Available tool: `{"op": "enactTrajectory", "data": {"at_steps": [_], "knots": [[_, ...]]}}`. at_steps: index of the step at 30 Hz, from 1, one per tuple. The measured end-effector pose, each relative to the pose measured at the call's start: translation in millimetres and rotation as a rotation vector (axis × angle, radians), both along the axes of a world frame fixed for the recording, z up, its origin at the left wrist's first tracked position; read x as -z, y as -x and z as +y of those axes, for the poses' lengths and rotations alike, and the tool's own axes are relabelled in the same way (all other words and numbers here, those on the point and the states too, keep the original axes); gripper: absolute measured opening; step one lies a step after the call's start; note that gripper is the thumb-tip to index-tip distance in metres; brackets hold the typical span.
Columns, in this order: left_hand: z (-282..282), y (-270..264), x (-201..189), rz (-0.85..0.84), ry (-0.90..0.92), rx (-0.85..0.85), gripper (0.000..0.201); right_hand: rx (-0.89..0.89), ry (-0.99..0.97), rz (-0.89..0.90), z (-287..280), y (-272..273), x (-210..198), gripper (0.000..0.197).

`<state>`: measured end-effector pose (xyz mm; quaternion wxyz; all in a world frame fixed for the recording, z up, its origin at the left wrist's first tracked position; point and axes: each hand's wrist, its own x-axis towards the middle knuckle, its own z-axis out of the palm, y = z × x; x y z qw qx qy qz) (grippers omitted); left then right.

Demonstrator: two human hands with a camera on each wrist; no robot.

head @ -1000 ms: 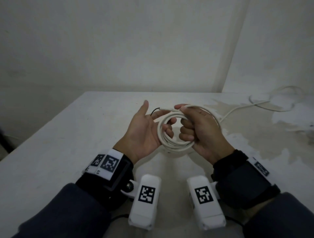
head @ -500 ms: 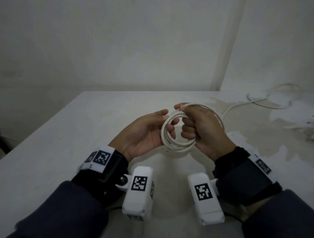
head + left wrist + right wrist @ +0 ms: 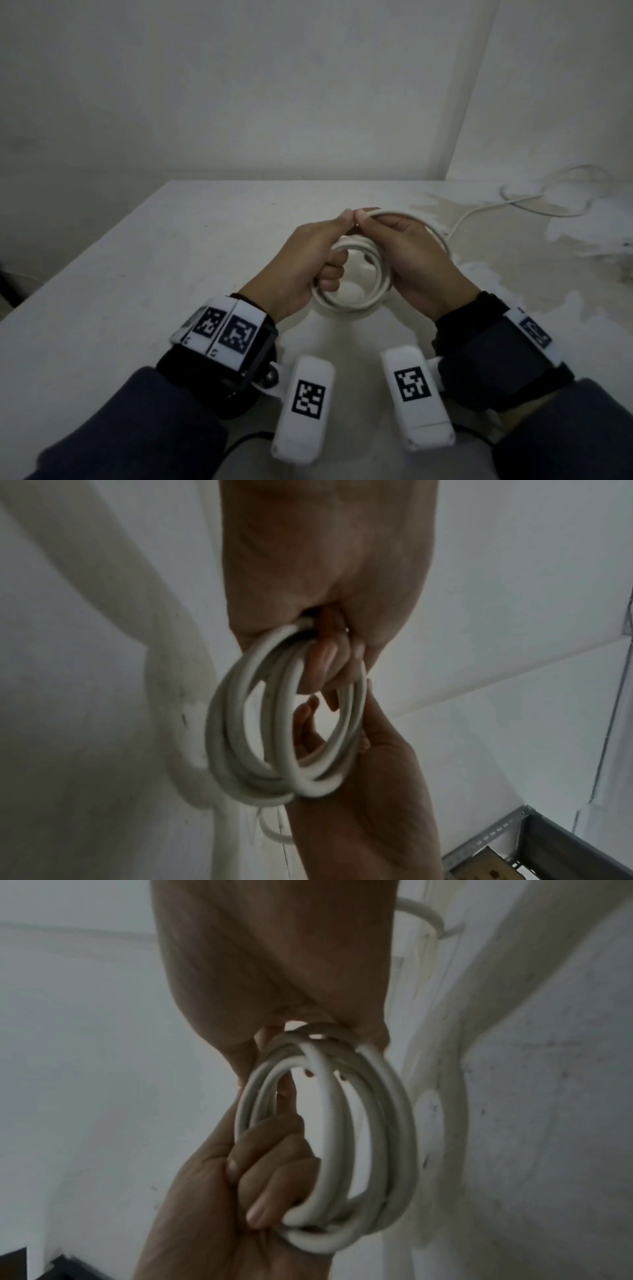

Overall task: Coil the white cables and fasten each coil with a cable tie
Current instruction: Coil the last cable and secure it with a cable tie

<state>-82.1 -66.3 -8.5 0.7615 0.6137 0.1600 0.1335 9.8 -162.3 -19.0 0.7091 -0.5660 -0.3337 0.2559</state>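
Both my hands hold the white cable coil (image 3: 352,274) in the air above the middle of the worktop (image 3: 137,274), nearer its front edge than its far edge. My left hand (image 3: 308,263) has its fingers curled through the coil's left side, gripping several turns; the left wrist view shows those fingers (image 3: 322,664) hooked inside the loops. My right hand (image 3: 418,260) closes round the coil's right side, thumb and forefinger pinching one strand at the top, where it meets my left fingertips. The turns lie loosely side by side, not yet bound; I see no cable tie on them. A free length of the same cable (image 3: 479,212) runs from the coil over the worktop toward the far right corner, where it lies in loose loops (image 3: 548,202). Worktop: white, matt, scuffed, with a large patch of worn, discoloured coating (image 3: 513,260) across its right half. Room: plain white walls, a vertical corner line (image 3: 462,102) behind the far right of the worktop. A grey perforated metal rack (image 3: 514,840) shows in the left wrist view's lower right corner.
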Motion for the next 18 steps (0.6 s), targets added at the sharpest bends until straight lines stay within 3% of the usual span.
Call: {"op": "enactTrajectory", "data": {"at_steps": [4,7,10,13,16,18], "knots": [[-4,-4,0,-0.058,-0.104,-0.047,0.026,0.086,-0.133,0.029,0,-2,-5,0.013],[-1,-4,4,-0.049,-0.146,-0.143,0.033,0.133,-0.178,0.226,-5,-11,-10,0.016],[21,3,3,-0.086,-0.068,-0.387,0.029,0.043,0.014,0.444,-19,-26,-13,0.041],[51,15,-1,-0.139,-0.129,-0.583,0.037,-0.030,0.366,0.169,-26,-23,-15,0.043],[63,24,0,-0.122,-0.367,-0.571,0.048,0.148,0.219,-0.130,-20,-13,-23,0.023],[60,25,0,-0.141,-0.434,-0.517,0.055,0.249,0.158,-0.383,-11,-8,-28,0.009]]}}
